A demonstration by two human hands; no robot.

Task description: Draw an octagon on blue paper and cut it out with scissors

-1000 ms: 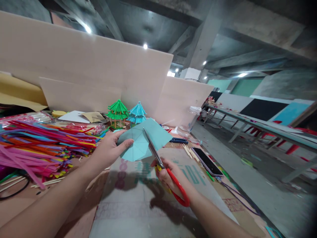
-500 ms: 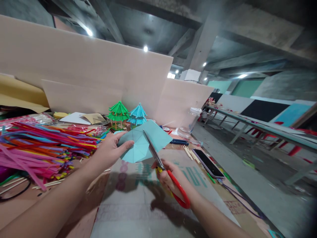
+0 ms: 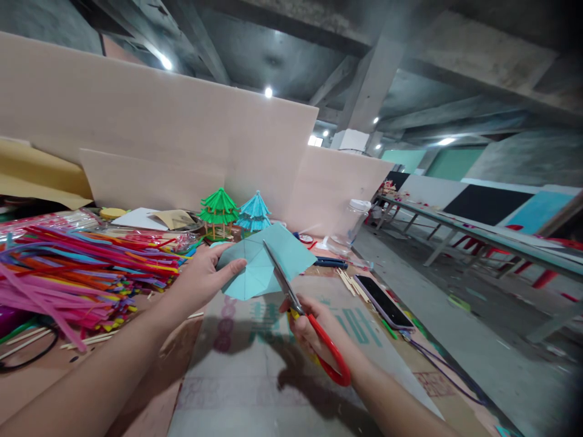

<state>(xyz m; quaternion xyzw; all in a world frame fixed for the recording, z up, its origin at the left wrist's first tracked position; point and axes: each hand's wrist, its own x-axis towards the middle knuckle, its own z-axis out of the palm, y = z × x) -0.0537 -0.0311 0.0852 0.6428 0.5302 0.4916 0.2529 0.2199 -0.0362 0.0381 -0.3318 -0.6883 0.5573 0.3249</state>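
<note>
My left hand [image 3: 200,278] pinches the left edge of a creased light-blue paper sheet [image 3: 255,266], held up above the table. My right hand [image 3: 310,325] grips red-handled scissors [image 3: 303,318]. Their grey blades point up and away and lie across the middle of the paper. Behind the sheet stand a green paper pavilion [image 3: 218,209] and a blue paper pavilion [image 3: 254,212].
A large pile of coloured pipe cleaners [image 3: 77,261] lies at the left. A phone [image 3: 381,300] and thin wooden sticks [image 3: 348,280] lie to the right of the paper. A clear jar [image 3: 350,221] stands behind. Beige boards [image 3: 150,127] wall the back. A printed mat [image 3: 259,364] covers the table.
Hands, paper and scissors keep almost the same pose. The whole view has drifted slightly downward in the frame.
</note>
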